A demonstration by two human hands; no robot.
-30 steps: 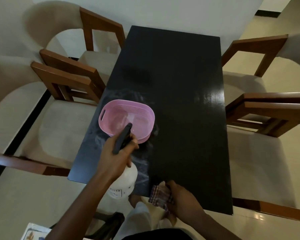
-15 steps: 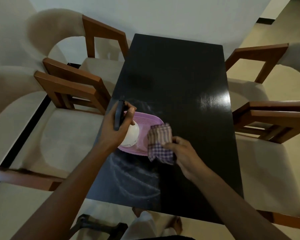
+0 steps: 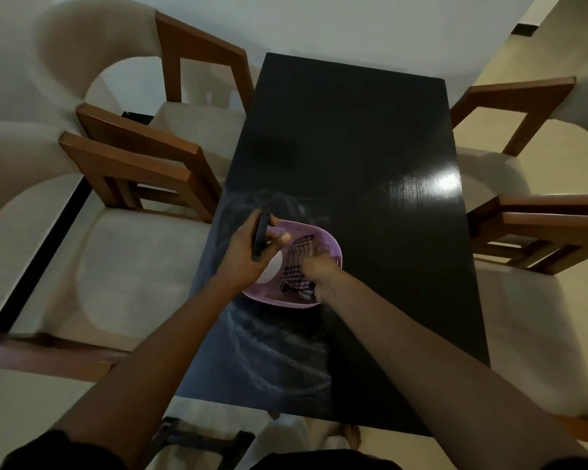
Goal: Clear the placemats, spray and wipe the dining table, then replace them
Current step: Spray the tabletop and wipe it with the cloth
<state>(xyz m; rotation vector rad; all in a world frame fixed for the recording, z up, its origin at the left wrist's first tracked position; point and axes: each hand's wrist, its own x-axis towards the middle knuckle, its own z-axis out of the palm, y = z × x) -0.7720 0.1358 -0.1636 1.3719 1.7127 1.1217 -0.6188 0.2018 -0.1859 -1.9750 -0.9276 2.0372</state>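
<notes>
Cloth (image 3: 297,266) now down in pink basket (image 3: 333,252), right hand (image 3: 319,274) gripping it; left hand (image 3: 252,252) clasping spray bottle (image 3: 273,268); no label legible.

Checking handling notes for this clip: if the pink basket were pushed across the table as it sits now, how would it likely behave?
The pink basket looks like thin perforated plastic, so probably light and easy to slide on the glossy table. With the spray bottle and checked cloth inside, it may sit steadier, though a high push could tip it.

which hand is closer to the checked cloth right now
Right. The right hand is on the cloth in the basket; the left hand holds the sprayer beside it.
</notes>
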